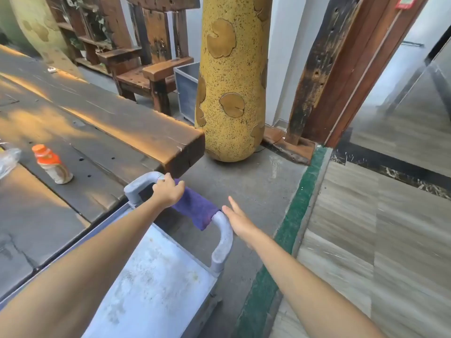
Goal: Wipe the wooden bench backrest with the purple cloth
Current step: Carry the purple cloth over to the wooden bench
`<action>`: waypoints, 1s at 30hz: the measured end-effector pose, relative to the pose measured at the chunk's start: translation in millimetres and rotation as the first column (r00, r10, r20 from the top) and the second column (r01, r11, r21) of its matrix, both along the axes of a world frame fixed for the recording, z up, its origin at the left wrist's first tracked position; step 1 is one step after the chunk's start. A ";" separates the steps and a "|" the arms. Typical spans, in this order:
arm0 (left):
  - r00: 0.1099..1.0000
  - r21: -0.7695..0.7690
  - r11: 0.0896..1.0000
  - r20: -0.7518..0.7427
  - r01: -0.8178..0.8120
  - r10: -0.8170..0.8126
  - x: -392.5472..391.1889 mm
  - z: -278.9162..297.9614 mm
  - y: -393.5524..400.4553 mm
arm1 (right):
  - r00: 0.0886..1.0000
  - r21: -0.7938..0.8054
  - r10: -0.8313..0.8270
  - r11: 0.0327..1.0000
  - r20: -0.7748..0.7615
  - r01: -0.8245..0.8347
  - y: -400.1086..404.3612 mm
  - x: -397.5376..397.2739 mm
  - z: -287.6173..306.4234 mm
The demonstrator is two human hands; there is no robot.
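Purple cloth (195, 206) draped over cart handle (220, 236), between 2 hands. Left hand (168, 190) curled around the handle at the cloth's far-left end, fingers partly on the fabric. Right hand (238, 219) flat, fingers straight, just beside the handle's right bend, gripping nothing. Wooden bench (148, 69) well beyond the handle, behind the dark table (102, 125). Risks: cloth slipping off the handle to the gritty floor if tugged 1-handed; cart rolling under the pull.

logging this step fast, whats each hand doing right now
Left hand: fingers curled over the grey cart handle at the edge of the purple cloth.
Right hand: open, fingers straight, holding nothing.
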State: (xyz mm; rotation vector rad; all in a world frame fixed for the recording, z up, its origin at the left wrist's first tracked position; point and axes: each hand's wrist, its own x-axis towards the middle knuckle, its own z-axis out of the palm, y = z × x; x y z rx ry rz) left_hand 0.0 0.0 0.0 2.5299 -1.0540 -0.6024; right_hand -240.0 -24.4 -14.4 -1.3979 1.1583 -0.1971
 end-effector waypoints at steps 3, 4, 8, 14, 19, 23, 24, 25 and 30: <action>0.990 -0.013 0.998 0.127 -0.063 0.064 -1.6 -3.6 -11.5 | 0.977 0.179 -0.097 0.982 0.189 0.063 -11.7 16.6 -12.6; 0.983 0.015 0.997 0.166 -0.080 0.077 -1.5 -2.4 -13.3 | 0.965 0.219 -0.123 0.973 0.232 0.071 -14.3 20.8 -16.6; 0.974 0.153 0.975 0.185 -0.163 0.134 2.8 -0.5 -24.9 | 0.927 0.295 -0.196 0.950 0.320 0.098 -31.1 29.7 -21.4; 0.973 0.142 0.984 0.188 0.104 -0.130 1.2 18.3 -66.4 | 0.906 0.289 -0.151 0.957 0.396 0.033 -67.6 27.9 -0.7; 0.995 -0.107 0.989 -0.008 0.100 -0.101 -3.0 24.6 -125.1 | 0.856 0.229 -0.220 0.966 0.468 0.123 -129.5 14.1 15.3; 0.984 -0.239 0.971 -0.170 0.011 -0.053 -11.8 27.2 -184.6 | 0.847 0.167 -0.257 0.965 0.466 0.200 -199.2 -0.8 22.5; 0.977 -0.245 0.969 -0.201 0.013 -0.064 -12.8 26.6 -206.6 | 0.851 0.151 -0.253 0.967 0.461 0.206 -224.5 -3.5 21.7; 0.970 -0.247 0.969 -0.230 0.014 -0.073 -13.0 25.4 -229.2 | 0.856 0.130 -0.249 0.968 0.453 0.213 -248.6 -4.9 21.9; 0.938 -0.270 0.962 -0.342 -0.034 -0.062 -17.3 23.3 -328.7 | 0.884 0.033 -0.245 0.967 0.398 0.253 -351.6 -8.6 21.2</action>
